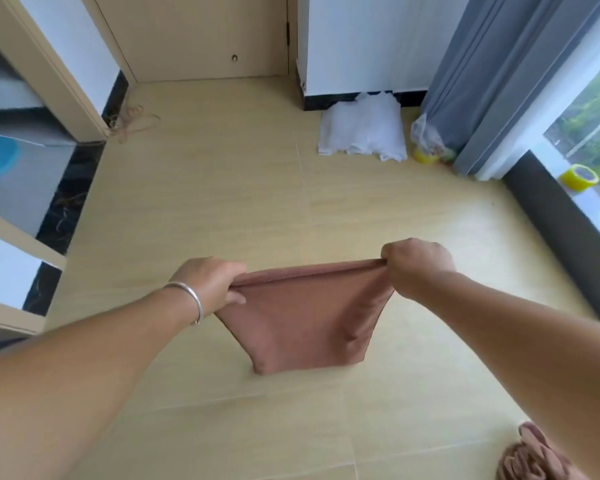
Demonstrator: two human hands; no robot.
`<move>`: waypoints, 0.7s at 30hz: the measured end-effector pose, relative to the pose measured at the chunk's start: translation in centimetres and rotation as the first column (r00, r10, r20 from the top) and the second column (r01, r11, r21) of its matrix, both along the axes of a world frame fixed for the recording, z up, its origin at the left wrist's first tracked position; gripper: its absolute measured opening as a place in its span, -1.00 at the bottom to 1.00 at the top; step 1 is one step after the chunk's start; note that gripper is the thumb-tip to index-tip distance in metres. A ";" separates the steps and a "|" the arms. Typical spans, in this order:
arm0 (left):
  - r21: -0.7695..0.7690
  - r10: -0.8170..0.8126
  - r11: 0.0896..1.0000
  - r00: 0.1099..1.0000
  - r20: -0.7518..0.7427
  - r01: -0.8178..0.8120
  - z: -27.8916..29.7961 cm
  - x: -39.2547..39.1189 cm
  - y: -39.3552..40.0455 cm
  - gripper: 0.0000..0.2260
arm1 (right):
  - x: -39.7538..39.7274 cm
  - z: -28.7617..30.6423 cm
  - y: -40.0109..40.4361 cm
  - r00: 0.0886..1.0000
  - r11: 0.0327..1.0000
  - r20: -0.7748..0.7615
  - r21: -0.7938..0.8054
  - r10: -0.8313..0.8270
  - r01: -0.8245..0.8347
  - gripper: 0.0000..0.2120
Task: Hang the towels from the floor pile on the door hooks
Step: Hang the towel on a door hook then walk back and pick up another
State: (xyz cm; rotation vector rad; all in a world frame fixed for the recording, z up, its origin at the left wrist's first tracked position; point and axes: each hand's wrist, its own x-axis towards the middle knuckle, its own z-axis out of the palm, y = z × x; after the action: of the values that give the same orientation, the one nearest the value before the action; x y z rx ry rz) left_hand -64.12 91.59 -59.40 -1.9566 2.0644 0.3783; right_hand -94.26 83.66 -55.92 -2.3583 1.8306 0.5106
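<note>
You held the brown towel (302, 317) stretched above the floor — left hand (212, 282) and right hand (416, 265) pinching its top corners — with the rest of the pile (530, 455) near right; next, likely carry it to the far door (201, 36).

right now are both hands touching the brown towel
Touching. The head view shows the left hand and the right hand each pinching a top corner of the brown towel, stretched between them above the floor.

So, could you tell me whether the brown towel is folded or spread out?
Folded: the towel hangs doubled, both hands pinching its layered top edge.
</note>
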 end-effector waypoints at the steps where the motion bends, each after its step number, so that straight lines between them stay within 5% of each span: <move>1: -0.061 0.009 0.998 1.000 0.009 -0.008 2.3 0.3 -1.0 -0.75 | 0.0 2.1 -0.9 1.000 0.999 0.017 -0.032 -0.015 0.016 -0.70; 5: -0.258 0.048 0.965 0.999 0.014 -0.043 10.2 0.2 -2.2 -0.92 | -0.9 8.6 -1.9 0.998 0.990 0.070 -0.141 -0.005 0.015 -0.69; 10: -0.265 0.070 0.963 0.997 0.043 -0.056 13.8 -2.1 1.7 -0.79 | -4.0 10.3 1.4 0.989 0.971 0.123 -0.231 0.088 -0.058 -0.68; 14: -0.245 0.104 0.966 0.992 0.074 -0.083 11.8 -4.9 7.7 -0.77 | -7.2 7.4 6.7 0.968 0.981 0.211 -0.165 0.133 -0.099 -0.65; 21: 0.026 0.069 0.997 0.997 0.035 -0.070 0.3 -8.7 19.0 -0.69 | -12.4 -4.5 17.8 0.924 0.986 0.352 0.019 0.147 -0.164 -0.44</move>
State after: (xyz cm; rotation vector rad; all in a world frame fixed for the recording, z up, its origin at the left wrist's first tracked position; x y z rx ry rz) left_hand -72.83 110.60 -59.07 -2.0089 1.9643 0.3836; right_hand -106.64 101.48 -60.43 -2.3858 1.4680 0.1310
